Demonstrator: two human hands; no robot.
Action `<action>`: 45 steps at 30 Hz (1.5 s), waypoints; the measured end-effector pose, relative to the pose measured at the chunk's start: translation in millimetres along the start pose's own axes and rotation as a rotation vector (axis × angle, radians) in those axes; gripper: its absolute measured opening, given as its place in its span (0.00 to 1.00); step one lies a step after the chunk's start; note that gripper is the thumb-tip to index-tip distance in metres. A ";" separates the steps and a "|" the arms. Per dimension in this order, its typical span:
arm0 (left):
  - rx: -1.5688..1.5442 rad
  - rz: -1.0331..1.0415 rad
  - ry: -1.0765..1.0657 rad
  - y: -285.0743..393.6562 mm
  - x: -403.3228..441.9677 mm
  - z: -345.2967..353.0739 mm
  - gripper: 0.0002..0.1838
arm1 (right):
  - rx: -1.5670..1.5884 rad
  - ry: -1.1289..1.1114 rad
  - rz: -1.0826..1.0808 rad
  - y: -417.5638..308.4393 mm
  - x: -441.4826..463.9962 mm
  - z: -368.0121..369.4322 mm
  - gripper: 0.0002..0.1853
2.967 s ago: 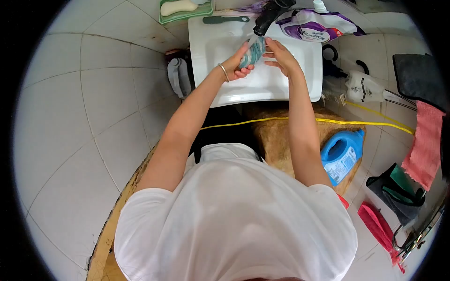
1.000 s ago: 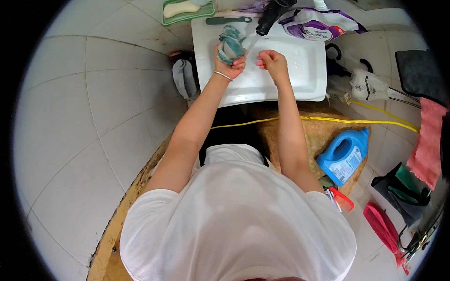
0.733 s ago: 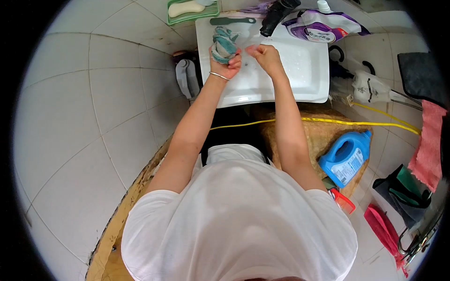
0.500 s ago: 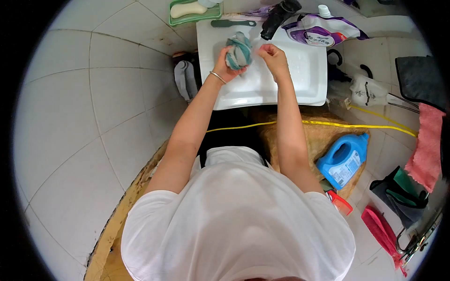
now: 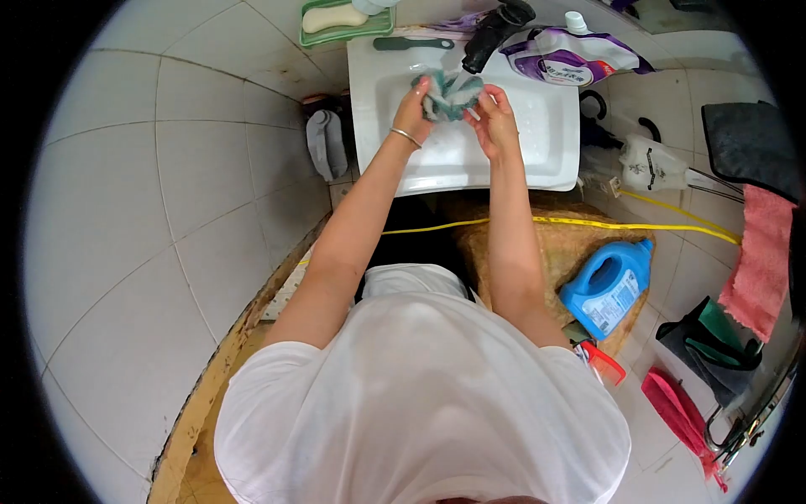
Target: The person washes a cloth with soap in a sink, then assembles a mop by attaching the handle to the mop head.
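Two bare hands are meeting at one teal-and-white cloth in the upper centre of the frame, over the basin of a white sink and just below the mouth of a black faucet. Left forearm is slanting up and rightward, a bracelet ringing its wrist; right forearm is rising nearly straight, its hand leaning in toward the cloth. Left hand: fingers are curling closed, grasping the cloth at its left side. Right hand: fingers are bending, partly open and spread, the tips touching the cloth's right edge; cannot tell whether they are pinching it. Cloth is spanning the space between the hands, bunched and crumpled. A dark green handle is lying on the sink's rear rim, left of the faucet; a purple-and-white pouch is resting to the right.
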State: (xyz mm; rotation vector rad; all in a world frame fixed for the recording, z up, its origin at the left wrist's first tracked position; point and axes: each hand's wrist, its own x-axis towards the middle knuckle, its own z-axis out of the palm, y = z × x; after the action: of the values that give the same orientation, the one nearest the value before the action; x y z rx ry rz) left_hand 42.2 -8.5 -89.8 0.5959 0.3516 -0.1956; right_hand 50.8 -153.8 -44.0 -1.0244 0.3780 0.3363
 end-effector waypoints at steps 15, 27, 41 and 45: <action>-0.251 -0.184 -0.135 45.0 -19.3 10.8 0.22 | -0.383 -0.107 0.004 -4.8 -0.8 -11.1 0.19; 0.775 -0.099 0.090 54.5 17.2 11.6 0.17 | -0.720 0.019 -0.366 -98.3 -1.1 -17.3 0.11; 0.288 0.025 0.026 89.2 1.9 22.4 0.33 | -1.578 -0.367 -0.395 -78.7 20.5 -13.2 0.41; -0.028 -0.069 -0.171 80.6 9.8 20.1 0.15 | -1.823 -0.350 -0.263 -41.5 14.1 22.1 0.53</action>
State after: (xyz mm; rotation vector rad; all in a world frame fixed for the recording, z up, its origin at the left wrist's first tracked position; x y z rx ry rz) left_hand 79.1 44.5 -36.7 0.5359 0.2095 -0.3055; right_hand 84.8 -153.1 -8.7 -2.6884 -0.5704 0.6054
